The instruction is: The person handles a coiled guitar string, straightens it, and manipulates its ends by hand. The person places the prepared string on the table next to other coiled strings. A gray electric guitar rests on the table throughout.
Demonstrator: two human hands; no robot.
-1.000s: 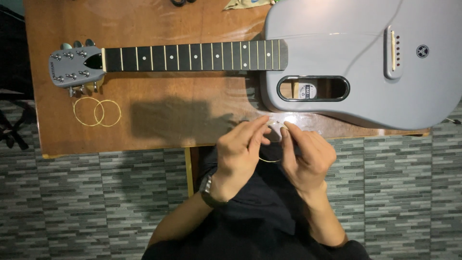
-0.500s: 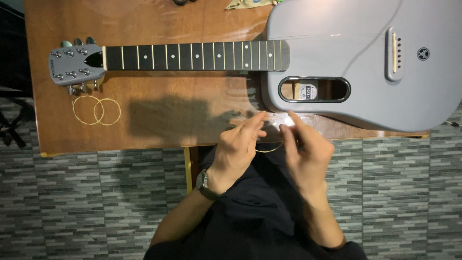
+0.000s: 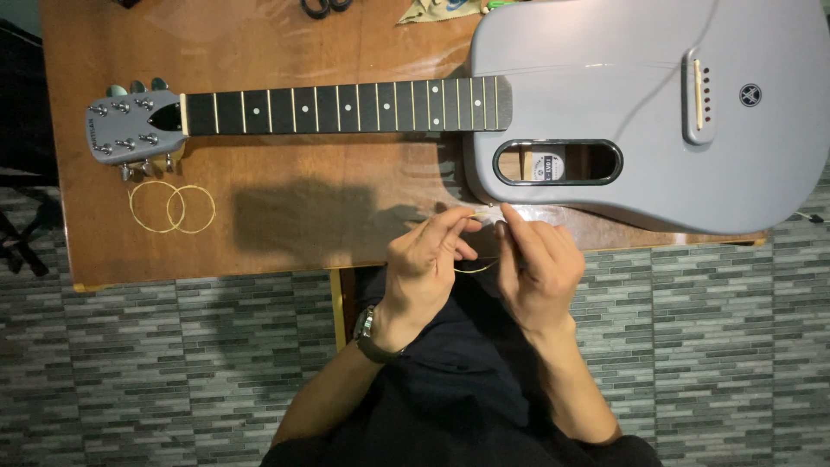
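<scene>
A wooden table [image 3: 259,225] carries a grey stringless guitar [image 3: 640,112], its black fretboard [image 3: 346,105] running left to the headstock [image 3: 130,130]. Two coiled strings [image 3: 171,208] lie below the headstock, well apart from the hands. At the table's near edge, just below the guitar's body, the left hand [image 3: 428,264] and right hand [image 3: 536,268] meet, fingertips pressed together, pinching a small clear packet [image 3: 491,214]; a thin gold string [image 3: 474,269] loops between the palms. To free it cleanly, it seems best to keep the pinch light and draw the coil out flat, avoiding a kink.
</scene>
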